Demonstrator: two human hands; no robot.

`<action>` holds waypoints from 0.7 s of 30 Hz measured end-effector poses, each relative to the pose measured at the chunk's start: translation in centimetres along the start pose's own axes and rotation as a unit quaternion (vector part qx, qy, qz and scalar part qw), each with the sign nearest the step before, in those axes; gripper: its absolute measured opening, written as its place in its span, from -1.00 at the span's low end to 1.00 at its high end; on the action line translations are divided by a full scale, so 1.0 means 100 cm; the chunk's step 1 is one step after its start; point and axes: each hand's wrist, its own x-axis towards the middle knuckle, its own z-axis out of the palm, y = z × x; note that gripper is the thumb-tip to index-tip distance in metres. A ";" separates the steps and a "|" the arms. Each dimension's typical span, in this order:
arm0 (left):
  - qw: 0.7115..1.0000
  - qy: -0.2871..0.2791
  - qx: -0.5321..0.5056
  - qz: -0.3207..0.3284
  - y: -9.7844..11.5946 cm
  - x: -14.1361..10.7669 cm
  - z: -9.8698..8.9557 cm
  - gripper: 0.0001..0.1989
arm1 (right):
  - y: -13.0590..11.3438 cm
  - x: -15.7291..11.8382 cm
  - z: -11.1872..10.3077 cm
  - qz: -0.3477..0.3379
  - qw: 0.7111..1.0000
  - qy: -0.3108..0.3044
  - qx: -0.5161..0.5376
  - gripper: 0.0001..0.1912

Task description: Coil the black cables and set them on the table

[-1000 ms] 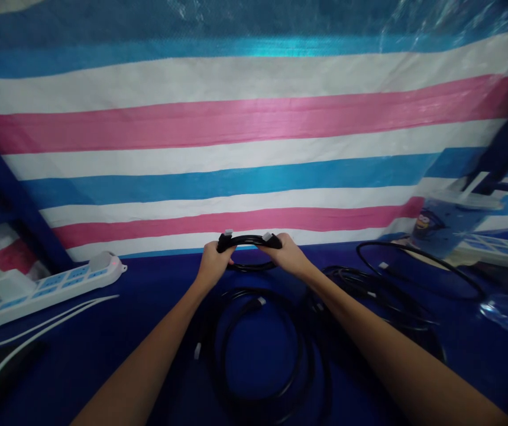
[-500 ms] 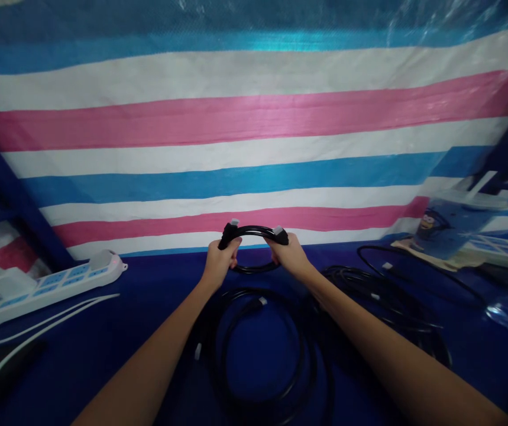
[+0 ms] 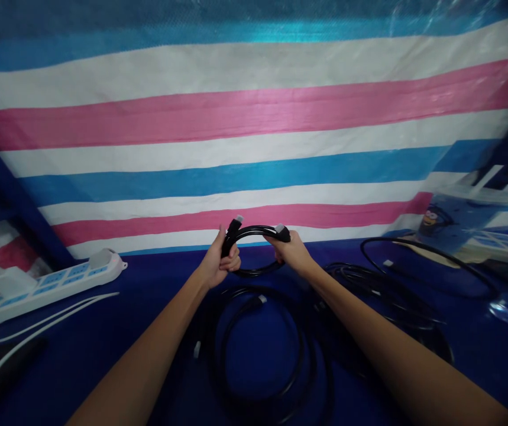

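A coiled black cable (image 3: pixel 256 229) is held up between both hands above the blue tabletop. My left hand (image 3: pixel 220 260) is closed round the coil's left side, its thumb pointing up beside a black plug with a pale tip (image 3: pixel 236 223). On the right side, my right hand (image 3: pixel 293 251) grips the coil, and a second pale-tipped plug (image 3: pixel 282 232) sticks out above its fingers. Below the hands lies a larger loose coil of black cable (image 3: pixel 300 355), with one plug (image 3: pixel 259 300) inside its loop and another pale tip (image 3: pixel 197 349) at its left.
More black cables (image 3: pixel 382 290) are heaped at the right. Behind them stands a plastic cup with a straw (image 3: pixel 462 207). A white power strip (image 3: pixel 58 287) with adapters and white cords (image 3: pixel 49 322) occupies the left. Striped sheeting (image 3: pixel 254 112) hangs behind the table.
My left hand has shifted its hold on the coil; its thumb now points up and its fingers curl round the cable. My right hand keeps its grip. The view has shifted slightly.
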 end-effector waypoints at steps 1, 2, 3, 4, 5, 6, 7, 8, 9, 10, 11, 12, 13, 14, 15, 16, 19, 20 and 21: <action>1.000 0.008 -0.004 -0.004 -0.001 0.001 0.000 -0.37 | -0.001 -0.001 0.000 0.003 1.000 0.002 -0.001 -0.55; 1.000 0.017 -0.004 -0.008 -0.001 0.002 -0.001 -0.37 | -0.001 -0.001 0.000 0.005 1.000 0.004 -0.002 -0.54; 1.000 0.025 0.001 -0.010 -0.001 0.004 -0.001 -0.38 | -0.002 -0.002 0.001 0.007 1.000 0.006 -0.004 -0.54; 0.999 0.032 0.010 -0.011 0.000 0.005 0.000 -0.39 | -0.003 -0.003 0.001 0.008 1.000 0.008 -0.005 -0.54; 0.999 0.037 0.017 -0.009 0.002 0.005 0.000 -0.39 | -0.004 -0.003 0.001 0.008 1.000 0.012 -0.007 -0.54; 0.999 0.040 0.024 -0.006 0.004 0.006 0.002 -0.39 | -0.006 -0.003 0.002 0.008 1.000 0.016 -0.009 -0.55; 0.999 0.042 0.033 0.001 0.008 0.006 0.003 -0.38 | -0.007 -0.003 0.002 0.008 1.000 0.021 -0.011 -0.56; 0.998 0.044 0.044 0.010 0.011 0.006 0.005 -0.37 | -0.008 -0.002 0.003 0.008 1.000 0.027 -0.013 -0.57; 0.997 0.046 0.055 0.021 0.015 0.006 0.007 -0.38 | -0.009 -0.002 0.003 0.007 0.999 0.034 -0.016 -0.58; 0.996 0.049 0.068 0.031 0.019 0.005 0.009 -0.39 | -0.010 -0.001 0.003 0.005 0.999 0.041 -0.018 -0.60; 0.994 0.053 0.082 0.040 0.022 0.005 0.010 -0.41 | -0.011 -0.001 0.004 0.003 0.999 0.044 -0.020 -0.61; 0.993 0.059 0.096 0.046 0.024 0.005 0.010 -0.44 | -0.012 -0.001 0.004 0.001 0.999 0.043 -0.022 -0.61; 0.991 0.068 0.109 0.048 0.025 0.005 0.009 -0.48 | -0.012 -0.001 0.004 -0.001 0.999 0.036 -0.023 -0.61; 0.988 0.078 0.121 0.049 0.025 0.005 0.007 -0.52 | -0.013 -0.002 0.004 -0.005 0.999 0.025 -0.025 -0.61; 0.986 0.090 0.134 0.049 0.024 0.005 0.005 -0.55 | -0.013 -0.002 0.005 -0.012 1.000 0.012 -0.026 -0.62; 0.983 0.102 0.145 0.048 0.021 0.005 0.002 -0.58 | -0.014 -0.003 0.005 -0.021 0.999 0.001 -0.029 -0.62; 0.975 0.130 0.175 0.048 0.013 0.005 -0.005 -0.61 | -0.014 -0.003 0.007 -0.055 0.998 -0.004 -0.039 -0.66; 0.973 0.134 0.182 0.049 0.011 0.005 -0.006 -0.62 | -0.014 -0.003 0.008 -0.062 0.997 0.000 -0.043 -0.66; 0.972 0.135 0.188 0.049 0.009 0.005 -0.007 -0.63 | -0.014 -0.002 0.009 -0.066 0.997 0.001 -0.048 -0.65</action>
